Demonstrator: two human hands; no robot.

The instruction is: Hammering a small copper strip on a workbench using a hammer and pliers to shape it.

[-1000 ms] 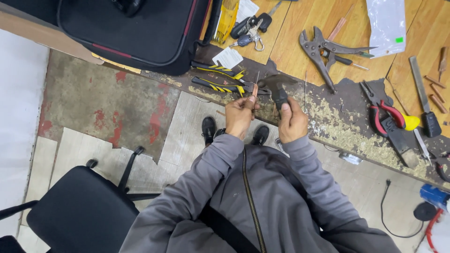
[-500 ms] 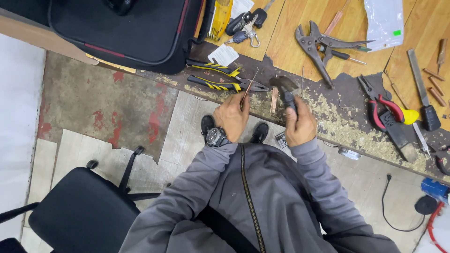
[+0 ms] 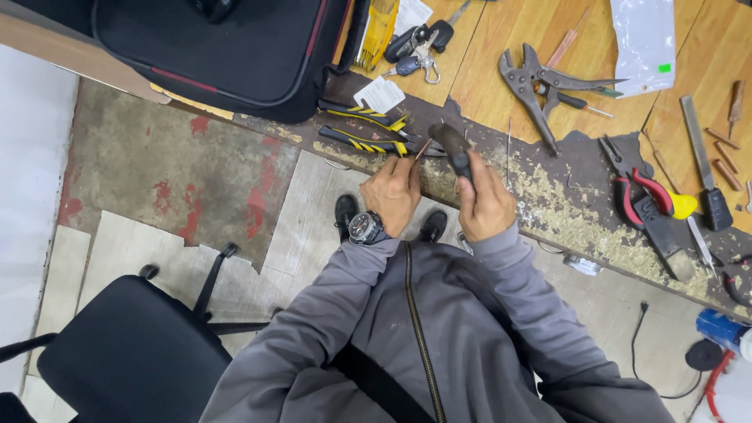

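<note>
While gripping hammer [image 3: 453, 147], right hand [image 3: 484, 200], bench [image 3: 501, 86]

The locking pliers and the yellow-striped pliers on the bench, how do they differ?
The locking pliers are bare grey metal; the yellow-striped pliers have black handles with yellow stripes. The locking pliers lie on light wood, far from the hands; the striped pliers lie on the dark worn edge beside the left hand. Both lie flat, unheld.
</note>
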